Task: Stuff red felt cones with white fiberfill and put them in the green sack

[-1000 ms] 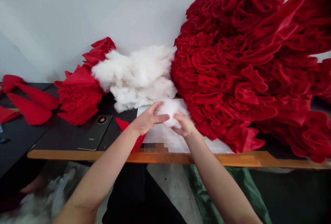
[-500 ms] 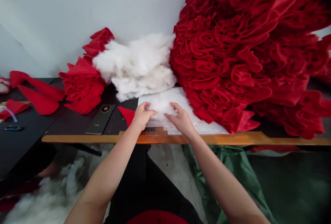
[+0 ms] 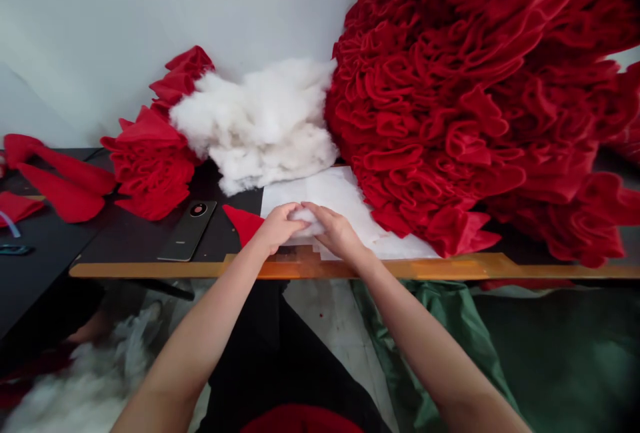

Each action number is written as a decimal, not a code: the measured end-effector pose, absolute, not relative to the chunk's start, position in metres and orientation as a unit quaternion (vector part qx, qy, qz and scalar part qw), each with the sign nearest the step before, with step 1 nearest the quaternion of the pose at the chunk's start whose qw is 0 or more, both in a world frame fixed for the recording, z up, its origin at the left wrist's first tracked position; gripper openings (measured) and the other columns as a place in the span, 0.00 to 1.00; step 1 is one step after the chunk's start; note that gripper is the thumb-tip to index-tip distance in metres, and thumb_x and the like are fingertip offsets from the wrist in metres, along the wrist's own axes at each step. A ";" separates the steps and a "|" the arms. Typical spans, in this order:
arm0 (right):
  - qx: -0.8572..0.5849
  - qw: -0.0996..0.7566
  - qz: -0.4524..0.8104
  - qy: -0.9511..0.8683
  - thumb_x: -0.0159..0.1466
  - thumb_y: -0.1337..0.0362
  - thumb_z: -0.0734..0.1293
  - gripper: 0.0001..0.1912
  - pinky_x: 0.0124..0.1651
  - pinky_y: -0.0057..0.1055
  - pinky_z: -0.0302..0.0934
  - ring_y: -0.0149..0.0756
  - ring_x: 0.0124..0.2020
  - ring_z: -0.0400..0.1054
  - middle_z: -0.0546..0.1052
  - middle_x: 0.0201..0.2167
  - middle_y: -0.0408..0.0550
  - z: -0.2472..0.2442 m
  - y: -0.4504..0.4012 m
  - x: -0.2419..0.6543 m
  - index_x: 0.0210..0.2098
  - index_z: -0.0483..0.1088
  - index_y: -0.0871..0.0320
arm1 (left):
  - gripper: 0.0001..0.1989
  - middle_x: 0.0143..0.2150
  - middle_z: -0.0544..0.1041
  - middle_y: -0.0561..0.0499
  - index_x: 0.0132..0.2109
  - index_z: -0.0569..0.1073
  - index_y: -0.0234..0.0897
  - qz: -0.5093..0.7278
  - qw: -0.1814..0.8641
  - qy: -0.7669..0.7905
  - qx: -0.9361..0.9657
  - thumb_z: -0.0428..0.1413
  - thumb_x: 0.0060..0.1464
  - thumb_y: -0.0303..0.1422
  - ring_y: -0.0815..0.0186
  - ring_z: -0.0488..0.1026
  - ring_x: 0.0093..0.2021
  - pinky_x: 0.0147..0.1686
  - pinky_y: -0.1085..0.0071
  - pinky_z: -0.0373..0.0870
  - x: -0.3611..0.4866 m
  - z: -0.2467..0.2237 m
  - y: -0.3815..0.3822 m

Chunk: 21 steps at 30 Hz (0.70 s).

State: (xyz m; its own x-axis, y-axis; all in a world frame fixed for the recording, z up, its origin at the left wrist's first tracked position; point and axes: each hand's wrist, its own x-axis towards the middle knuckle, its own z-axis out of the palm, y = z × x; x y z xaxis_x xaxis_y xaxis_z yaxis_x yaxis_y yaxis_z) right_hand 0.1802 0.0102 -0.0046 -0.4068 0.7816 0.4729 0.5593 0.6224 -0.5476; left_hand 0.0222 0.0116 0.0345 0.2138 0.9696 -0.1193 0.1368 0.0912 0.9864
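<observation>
Between my two hands a small tuft of white stuffing [image 3: 309,218] is squeezed together above the table's front edge. My left hand [image 3: 280,225] curls round its left side, with the thumb pressing inward. From the right, my right hand [image 3: 336,230] cups the same tuft, its fingertips close to those of the left. Under them lies a white sheet [image 3: 333,186]. A pointed red fabric piece [image 3: 241,221] lies by my left wrist, partly covered by it. Behind the sheet rises a large heap of white stuffing [image 3: 265,123].
A tall pile of red fabric pieces [image 3: 430,120] fills the right side. To the left are a smaller red stack [image 3: 150,166], a phone [image 3: 187,231] and long red shapes [image 3: 63,193]. Brown tape [image 3: 165,270] runs along the table edge. Loose stuffing [image 3: 85,380] lies below.
My hands have come closer together, pressing the loose, spread stuffing into a smaller tuft. The view has shifted slightly to the right.
</observation>
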 end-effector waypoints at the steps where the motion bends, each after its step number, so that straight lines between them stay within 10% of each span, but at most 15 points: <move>1: -0.385 0.370 0.174 -0.827 0.61 0.69 0.63 0.26 0.52 0.39 0.64 0.42 0.49 0.68 0.72 0.50 0.53 -0.002 0.013 0.183 0.59 0.61 0.54 | 0.13 0.30 0.71 0.54 0.38 0.70 0.36 0.387 0.561 0.498 0.537 0.56 0.41 0.25 0.70 0.67 0.29 0.30 0.74 0.62 0.019 0.035 0.012; 9: -0.330 0.426 0.331 -0.775 0.56 0.61 0.72 0.24 0.60 0.41 0.56 0.43 0.59 0.59 0.66 0.56 0.51 0.015 0.009 0.177 0.51 0.70 0.51 | 0.25 0.32 0.69 0.55 0.48 0.65 0.39 0.416 0.587 0.465 0.517 0.55 0.38 0.23 0.71 0.67 0.28 0.28 0.75 0.62 0.008 0.037 0.008; 21: -0.416 0.470 0.251 -0.737 0.53 0.71 0.63 0.13 0.41 0.33 0.66 0.39 0.37 0.72 0.78 0.35 0.47 0.011 -0.012 0.163 0.37 0.74 0.57 | 0.20 0.40 0.68 0.51 0.41 0.68 0.36 0.463 0.552 0.472 0.507 0.61 0.37 0.23 0.71 0.67 0.35 0.35 0.73 0.65 -0.007 0.048 -0.016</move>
State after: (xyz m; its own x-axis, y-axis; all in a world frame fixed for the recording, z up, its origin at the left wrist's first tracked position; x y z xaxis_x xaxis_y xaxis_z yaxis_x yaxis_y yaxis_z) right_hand 0.1635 -0.0120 0.0108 -0.2116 0.8487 0.4847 0.3769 0.5284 -0.7608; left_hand -0.0071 -0.0162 0.0478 0.1248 0.9908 -0.0520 -0.0318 0.0564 0.9979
